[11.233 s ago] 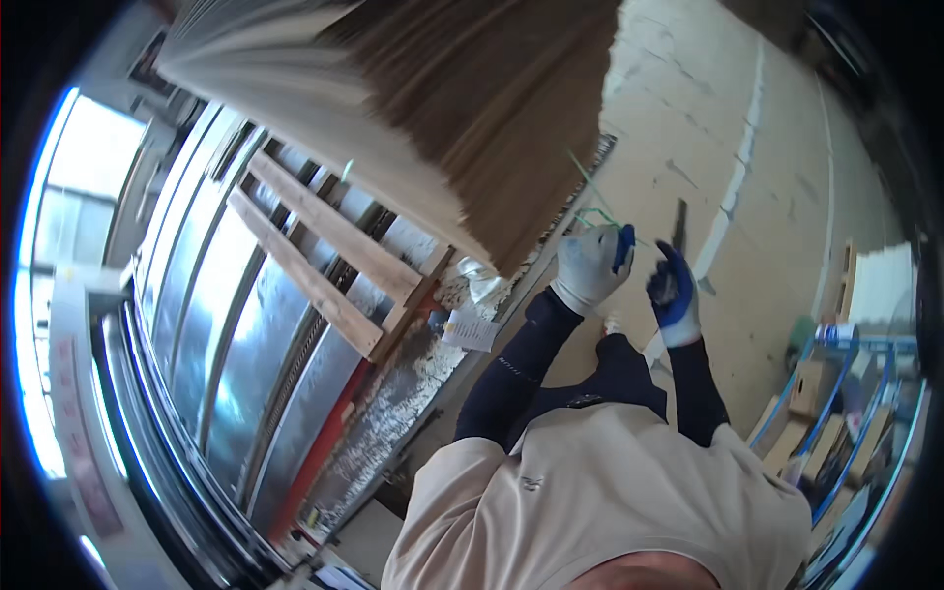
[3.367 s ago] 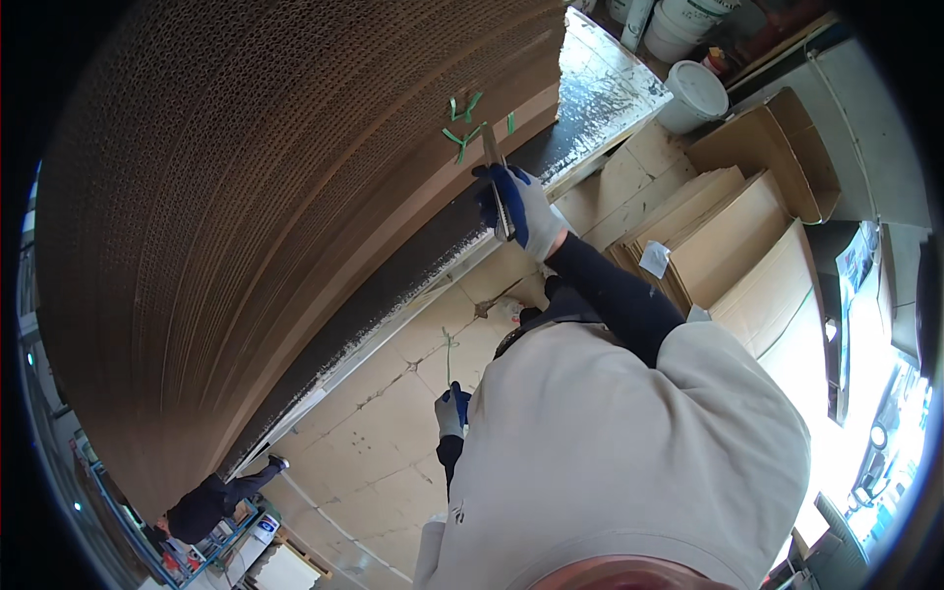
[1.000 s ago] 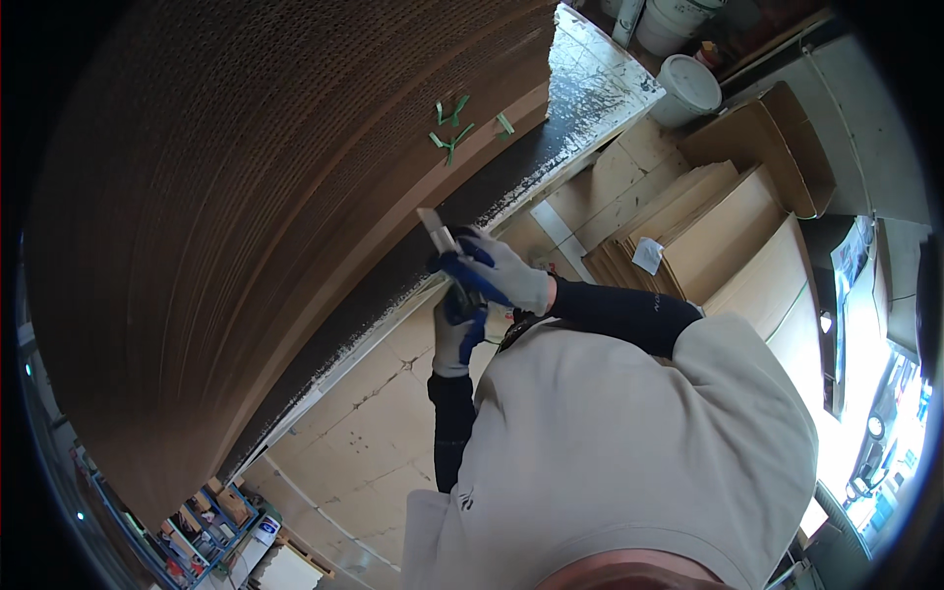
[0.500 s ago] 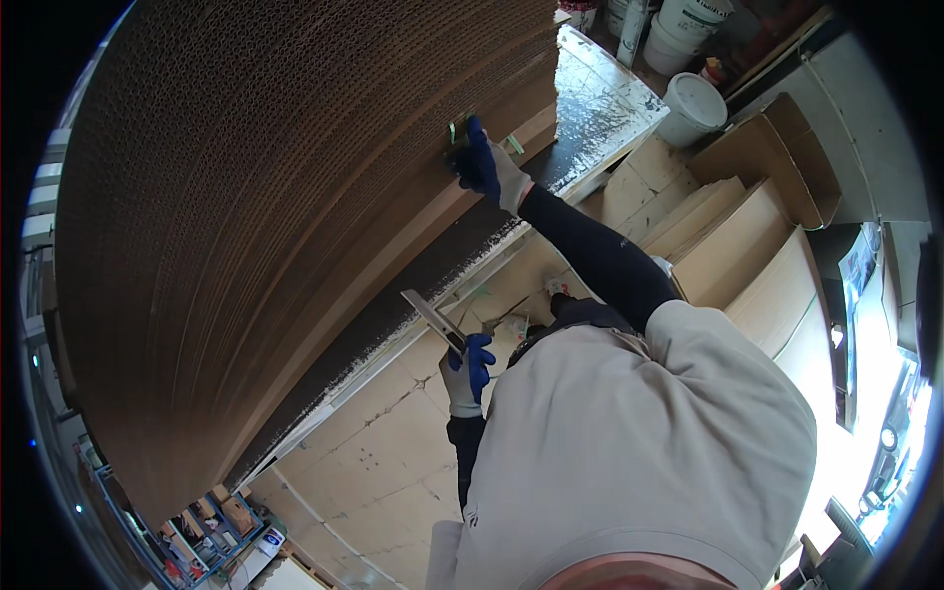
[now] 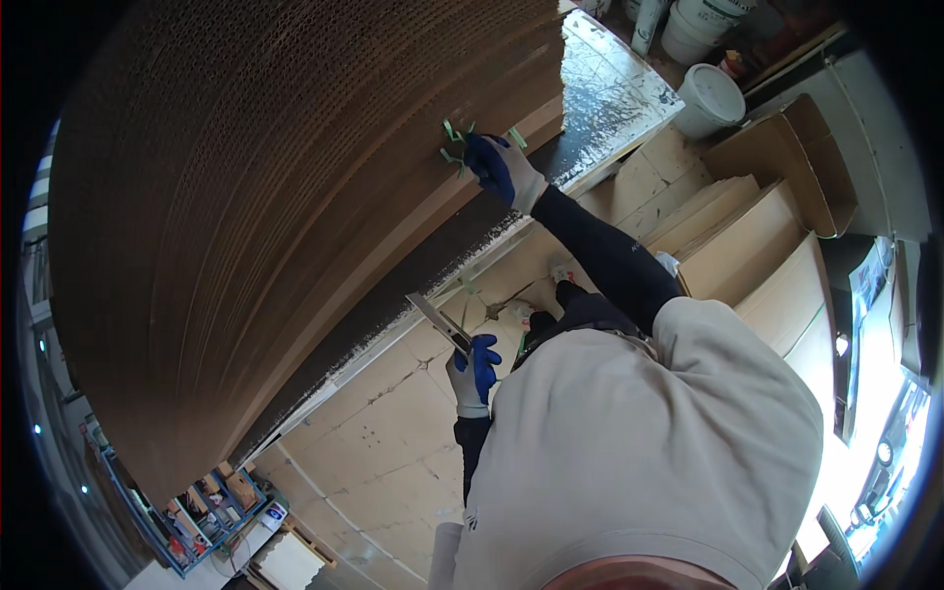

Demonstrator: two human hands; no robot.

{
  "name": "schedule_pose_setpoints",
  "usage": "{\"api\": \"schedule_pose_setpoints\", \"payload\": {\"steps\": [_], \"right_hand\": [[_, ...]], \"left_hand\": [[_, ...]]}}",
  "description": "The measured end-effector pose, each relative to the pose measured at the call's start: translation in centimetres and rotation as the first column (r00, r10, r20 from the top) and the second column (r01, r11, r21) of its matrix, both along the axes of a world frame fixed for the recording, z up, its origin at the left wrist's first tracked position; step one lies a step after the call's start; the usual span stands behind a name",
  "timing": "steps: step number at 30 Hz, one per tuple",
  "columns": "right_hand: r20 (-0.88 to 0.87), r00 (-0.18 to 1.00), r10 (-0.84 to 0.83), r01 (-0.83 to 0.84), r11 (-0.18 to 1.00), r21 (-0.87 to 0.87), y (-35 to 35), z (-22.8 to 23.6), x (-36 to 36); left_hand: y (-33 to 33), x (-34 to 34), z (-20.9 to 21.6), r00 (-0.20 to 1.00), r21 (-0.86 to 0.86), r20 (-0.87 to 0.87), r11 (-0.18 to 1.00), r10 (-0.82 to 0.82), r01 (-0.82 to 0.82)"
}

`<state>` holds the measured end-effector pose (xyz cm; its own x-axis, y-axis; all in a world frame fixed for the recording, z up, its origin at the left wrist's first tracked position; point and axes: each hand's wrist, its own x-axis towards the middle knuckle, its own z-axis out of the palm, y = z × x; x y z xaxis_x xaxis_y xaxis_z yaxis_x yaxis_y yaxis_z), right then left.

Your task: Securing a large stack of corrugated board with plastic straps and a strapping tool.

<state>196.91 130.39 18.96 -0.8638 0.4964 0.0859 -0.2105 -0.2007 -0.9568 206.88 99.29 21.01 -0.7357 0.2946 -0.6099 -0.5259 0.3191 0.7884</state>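
Note:
A tall stack of brown corrugated cardboard sheets (image 5: 275, 226) fills the left and top. Green plastic strap ends (image 5: 454, 143) stick out from its edge. My right hand (image 5: 500, 169), in a blue and white glove, reaches up with its fingers closed on those strap ends. My left hand (image 5: 475, 369), gloved the same way, is lower, near my chest, and grips a utility knife (image 5: 440, 322) whose blade points up and left toward the stack's lower edge without touching it.
A shiny metal surface (image 5: 615, 84) lies under the stack's far end. White buckets (image 5: 710, 98) stand at the top right. Flat cardboard sheets and an open box (image 5: 777, 226) lie on the right. Cardboard covers the floor (image 5: 393, 433). A blue cart (image 5: 211, 501) is at the lower left.
A second ago both hands were together at the knife. My right hand has since reached up to the green strap ends on the stack; my left hand keeps the knife low.

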Motion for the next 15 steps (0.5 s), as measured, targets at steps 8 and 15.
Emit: {"api": "schedule_pose_setpoints", "payload": {"steps": [8, 15], "right_hand": [[0.073, 0.980, 0.184, -0.144, 0.916, -0.374, 0.1, 0.4, 0.7], [-0.035, 0.977, 0.211, -0.186, 0.919, 0.348, 5.4, -4.0, -0.1]], "left_hand": [[2.5, -1.5, 0.9, 0.983, -0.121, -0.030, 0.977, -0.183, 0.178], [9.1, -9.6, 5.4, 0.523, -0.432, -0.490, 0.716, -0.697, 0.548]]}}
